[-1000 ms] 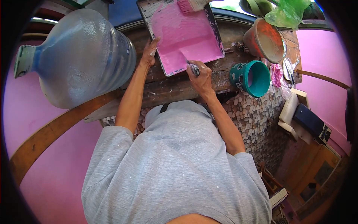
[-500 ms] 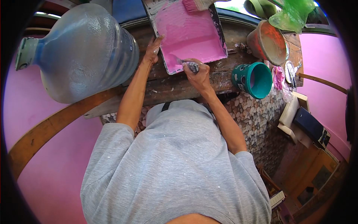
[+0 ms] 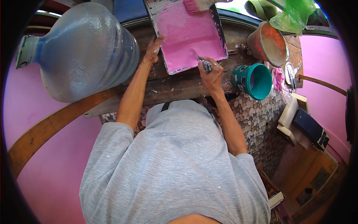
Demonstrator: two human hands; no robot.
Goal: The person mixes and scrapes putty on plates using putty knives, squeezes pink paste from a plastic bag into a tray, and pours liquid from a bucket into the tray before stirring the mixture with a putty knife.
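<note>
A black paint tray point(image 3: 220, 30) holds pink paint and rests on the wooden table. My left hand point(image 3: 153, 50) grips its left edge, thumb over the rim and the other fingers mostly hidden beneath. In my right hand point(image 3: 212, 72) is a putty knife point(image 3: 206, 65) with a dark, paint-smeared handle. Its narrow blade points into the pink paint near the tray's lower right part; the blade tip is hard to make out. Across the tray's far end lies a wide paintbrush point(image 3: 192, 5) with pink bristles.
A large clear water jug point(image 3: 85, 56) lies at the left. Right of the tray stand a teal bucket point(image 3: 253, 80) and an orange-stained bucket point(image 3: 268, 43), with a green plastic bag point(image 3: 294, 16) behind. The wooden table point(image 3: 179, 87) has its near edge before my body.
My right hand has moved right with the putty knife, from the tray's lower middle towards its lower right corner. My left hand stays on the tray's edge.
</note>
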